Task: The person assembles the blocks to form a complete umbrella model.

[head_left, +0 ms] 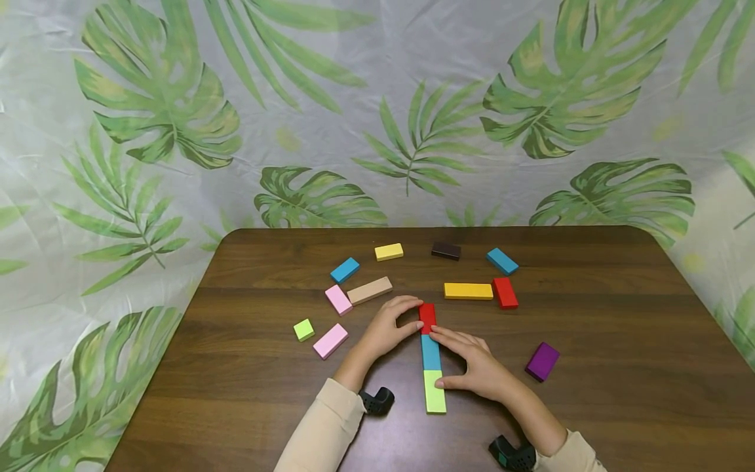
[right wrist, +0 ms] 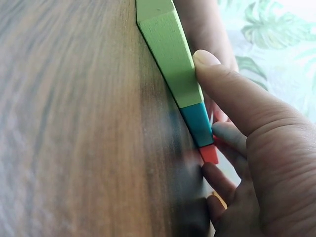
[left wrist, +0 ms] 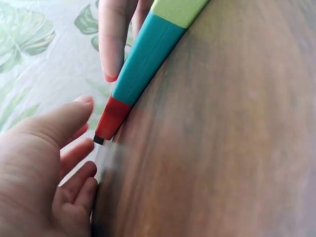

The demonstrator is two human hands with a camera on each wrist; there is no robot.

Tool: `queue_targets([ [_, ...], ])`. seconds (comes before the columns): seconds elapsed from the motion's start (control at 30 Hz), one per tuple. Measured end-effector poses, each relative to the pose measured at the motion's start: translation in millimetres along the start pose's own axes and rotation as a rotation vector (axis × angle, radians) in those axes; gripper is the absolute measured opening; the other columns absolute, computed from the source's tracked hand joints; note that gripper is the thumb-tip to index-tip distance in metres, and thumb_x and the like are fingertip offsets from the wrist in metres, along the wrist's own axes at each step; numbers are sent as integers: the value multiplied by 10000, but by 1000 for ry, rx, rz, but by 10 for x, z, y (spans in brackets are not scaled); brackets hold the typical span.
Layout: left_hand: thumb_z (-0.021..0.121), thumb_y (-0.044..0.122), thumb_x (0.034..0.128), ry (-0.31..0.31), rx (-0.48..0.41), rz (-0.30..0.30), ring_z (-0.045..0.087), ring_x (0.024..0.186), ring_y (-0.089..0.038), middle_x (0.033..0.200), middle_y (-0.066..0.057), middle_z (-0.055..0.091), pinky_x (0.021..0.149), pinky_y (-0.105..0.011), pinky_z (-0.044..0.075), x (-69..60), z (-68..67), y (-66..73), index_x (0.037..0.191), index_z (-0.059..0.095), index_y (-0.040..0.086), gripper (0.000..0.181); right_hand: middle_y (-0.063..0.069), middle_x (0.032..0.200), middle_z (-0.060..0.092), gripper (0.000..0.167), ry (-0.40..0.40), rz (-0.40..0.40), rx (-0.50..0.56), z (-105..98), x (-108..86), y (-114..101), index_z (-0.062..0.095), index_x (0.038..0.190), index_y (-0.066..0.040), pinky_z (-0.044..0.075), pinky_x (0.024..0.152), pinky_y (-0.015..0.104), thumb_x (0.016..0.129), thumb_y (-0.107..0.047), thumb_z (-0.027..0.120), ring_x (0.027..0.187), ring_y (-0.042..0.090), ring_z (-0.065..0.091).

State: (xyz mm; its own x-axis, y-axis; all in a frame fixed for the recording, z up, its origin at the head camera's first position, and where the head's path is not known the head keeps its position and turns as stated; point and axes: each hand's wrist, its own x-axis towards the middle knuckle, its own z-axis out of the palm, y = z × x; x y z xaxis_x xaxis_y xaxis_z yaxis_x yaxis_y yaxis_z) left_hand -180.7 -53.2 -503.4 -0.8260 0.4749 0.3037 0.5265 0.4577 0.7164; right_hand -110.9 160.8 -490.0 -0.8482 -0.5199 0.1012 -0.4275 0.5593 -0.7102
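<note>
A red block [head_left: 427, 318], a blue block [head_left: 431, 352] and a light green block [head_left: 435, 392] lie end to end in a straight row on the table. My left hand [head_left: 386, 331] is at the red block's left side, thumb and index tips by its edge, other fingers loosely bent. On the row's other side, my right hand [head_left: 478, 367] has its thumb against the light green block's side. Its extended fingertips reach the red and blue blocks near their joint. Neither hand wraps round a block.
Two pink blocks [head_left: 331, 341], a small green cube [head_left: 303, 330] and a tan block [head_left: 369, 290] lie left. Yellow [head_left: 388, 252] and dark brown [head_left: 445, 251] blocks lie farther back. Orange [head_left: 468, 291], red [head_left: 505, 293] and purple [head_left: 542, 362] blocks lie right on the wooden table [head_left: 236, 393].
</note>
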Motion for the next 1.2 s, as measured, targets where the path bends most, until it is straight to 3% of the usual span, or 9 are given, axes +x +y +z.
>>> queue_targets([
  [0.17,655,164,830,133,-64,-10,458,1127,-135,1187,-27,532,962,-312,336,-27,-22,-17,1179,572,36,381,-43,1398,351,773,-6,12,9,-9,2,-5,436,1348,-184,173,940,548,687,-451,736,1250,268,313],
  [0.37,695,165,796,280,-61,-50,438,1148,-131,1200,-22,529,964,-313,336,-45,-61,-26,1191,565,48,432,-48,1399,349,772,-6,14,6,-10,3,-3,436,1348,-192,173,941,558,688,-461,732,1249,261,314],
  [0.63,728,184,759,411,-62,-102,425,1170,-180,1228,-69,509,969,-359,331,-28,-184,-56,1213,544,49,508,-53,1396,354,773,-3,8,4,-2,-3,1,437,1348,-191,175,938,538,687,-463,732,1246,254,320],
  [1.0,737,205,747,448,-26,-262,388,1177,-270,1239,-95,484,964,-398,318,-12,-339,-162,1234,518,52,556,-63,1395,352,775,-5,15,13,6,-4,11,438,1346,-200,176,936,532,683,-475,730,1248,255,314],
  [1.2,745,191,739,390,119,-324,408,1145,-316,1209,-134,502,952,-421,315,-1,-371,-197,1207,535,12,543,-61,1395,353,773,-7,16,13,1,-4,5,439,1346,-197,176,936,535,685,-474,729,1246,253,317],
])
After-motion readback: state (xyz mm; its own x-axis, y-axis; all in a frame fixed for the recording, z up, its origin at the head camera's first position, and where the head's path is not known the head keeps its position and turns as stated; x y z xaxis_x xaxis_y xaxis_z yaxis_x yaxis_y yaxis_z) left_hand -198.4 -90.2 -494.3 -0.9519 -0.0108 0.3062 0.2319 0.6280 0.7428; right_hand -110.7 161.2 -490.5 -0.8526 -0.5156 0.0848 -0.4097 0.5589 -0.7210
